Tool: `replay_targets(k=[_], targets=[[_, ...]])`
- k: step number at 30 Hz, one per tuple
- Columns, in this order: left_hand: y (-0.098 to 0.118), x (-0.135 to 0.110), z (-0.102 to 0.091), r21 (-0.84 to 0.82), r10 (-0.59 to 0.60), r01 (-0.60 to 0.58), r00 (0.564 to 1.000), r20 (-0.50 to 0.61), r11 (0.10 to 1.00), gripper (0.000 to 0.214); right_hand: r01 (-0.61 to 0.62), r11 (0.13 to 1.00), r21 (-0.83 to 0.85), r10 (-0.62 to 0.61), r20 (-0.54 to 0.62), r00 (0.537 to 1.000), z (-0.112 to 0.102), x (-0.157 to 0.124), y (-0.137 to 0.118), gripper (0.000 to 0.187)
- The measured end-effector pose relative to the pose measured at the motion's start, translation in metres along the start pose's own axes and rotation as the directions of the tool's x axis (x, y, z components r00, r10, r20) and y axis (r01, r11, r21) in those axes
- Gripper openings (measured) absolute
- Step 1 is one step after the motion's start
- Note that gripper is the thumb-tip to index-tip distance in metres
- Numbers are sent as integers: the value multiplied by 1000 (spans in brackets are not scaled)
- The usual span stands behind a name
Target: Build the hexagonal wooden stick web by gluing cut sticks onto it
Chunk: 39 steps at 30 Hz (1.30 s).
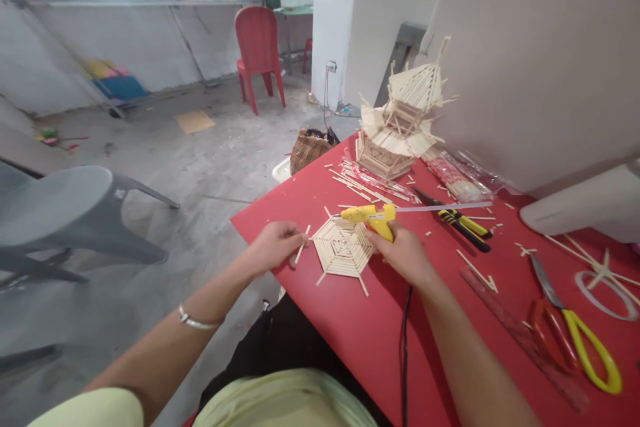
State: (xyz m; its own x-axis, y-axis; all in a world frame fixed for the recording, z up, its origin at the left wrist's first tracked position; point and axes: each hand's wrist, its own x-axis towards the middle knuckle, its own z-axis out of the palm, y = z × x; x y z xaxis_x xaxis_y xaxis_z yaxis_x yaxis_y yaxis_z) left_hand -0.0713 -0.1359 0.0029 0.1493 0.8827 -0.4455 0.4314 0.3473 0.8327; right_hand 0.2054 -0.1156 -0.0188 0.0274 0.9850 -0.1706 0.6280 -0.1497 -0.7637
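Note:
On the red table [345, 340] lies a flat web-like panel of thin wooden sticks [344, 248], with stick ends poking out at its corners. My left hand [280, 243], at the panel's left side, pinches a short wooden stick [301, 247]. My right hand [403, 250] is wrapped round the handle of a yellow glue gun [373, 215]. Its nozzle points left over the panel's far edge; whether it touches cannot be made out. A clear glue stick [445, 207] juts from the gun's back, and a black cord [406, 353] runs down toward me.
Behind the panel stands a tiered stick model [403, 120], with loose sticks [355, 185] and plastic packets [457, 177] near it. Pliers [457, 220], scissors [565, 320], a clear ruler [520, 337], a tape ring [605, 295] and a white roll [580, 203] lie rightward. A grey stool [65, 207] stands left.

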Motion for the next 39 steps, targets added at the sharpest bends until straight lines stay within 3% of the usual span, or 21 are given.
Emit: replay_targets(k=[3, 6, 8, 11, 15, 21, 28, 31, 39], targets=[[5, 15, 1, 34, 16, -12, 991, -134, 999, 22, -17, 995, 102, 19, -10, 1000, 4, -6, 3, 33], [7, 22, 0, 143, 81, -54, 979, -190, 988, 24, -36, 982, 183, 38, -6, 999, 6, -11, 7, 33], [7, 21, 0, 203, 109, -81, 985, -134, 976, 29, -57, 968, 245, 59, -1, 998, 7, -11, 11, 34], [4, 16, 2, 197, 43, -45, 999, 13, 979, 36, -91, 937, 338, 91, 18, 996, 8, -9, 16, 36], [0, 18, 8, 112, -9, 7, 1000, 19, 994, 36, -125, 891, 436, 111, 57, 992, 7, -7, 19, 36], [14, 36, -5, 183, 199, -193, 980, -12, 964, 27, -144, 851, 504, 117, 84, 990, 6, -7, 20, 37], [37, 84, -16, 307, 292, -329, 943, 163, 893, 23, -121, 843, 524, 107, 58, 993, 7, -6, 20, 40], [40, 97, -10, 358, 275, -347, 932, 236, 867, 23, -128, 840, 528, 111, 64, 992, 7, -6, 19, 45], [48, 103, -1, 423, 153, -237, 963, 223, 875, 18, -171, 854, 491, 138, 104, 985, 7, -5, 24, 50]])
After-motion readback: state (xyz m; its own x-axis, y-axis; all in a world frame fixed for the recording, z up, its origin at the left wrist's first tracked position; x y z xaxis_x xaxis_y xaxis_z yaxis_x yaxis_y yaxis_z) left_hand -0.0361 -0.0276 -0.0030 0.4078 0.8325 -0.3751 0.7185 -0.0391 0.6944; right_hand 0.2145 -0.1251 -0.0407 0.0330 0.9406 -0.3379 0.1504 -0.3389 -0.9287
